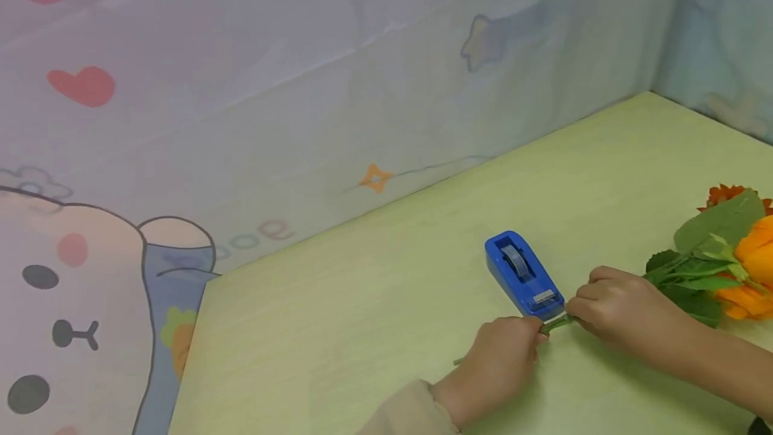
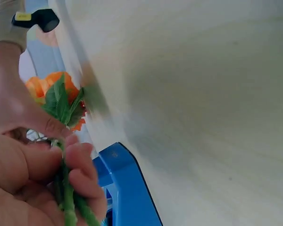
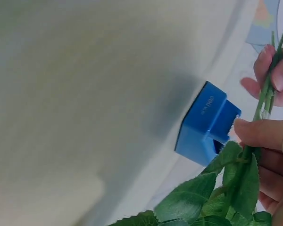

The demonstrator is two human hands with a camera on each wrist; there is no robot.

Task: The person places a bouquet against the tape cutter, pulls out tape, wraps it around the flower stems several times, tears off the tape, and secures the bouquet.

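Stems [image 1: 557, 323], head view: over the bench [image 1: 362, 307], left grip [image 1: 498, 364] curled closed round them, right grip [image 1: 628, 314] closed on them nearer the orange flowers [image 1: 759, 252].
Dispenser [image 1: 531, 285], head view: blue, bearing tape, just beside both grips.
Fingers, left wrist view: wrapped round the stems.
Thumb, right wrist view: pressing the stems, beside green leaves [image 3: 193, 195].

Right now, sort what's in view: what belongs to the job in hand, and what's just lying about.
Likely in the job:
green stems of the orange flowers, held by left grip and right grip
blue tape dispenser, close beside the stems

Just surroundings:
printed backdrop
table, merely the work surface
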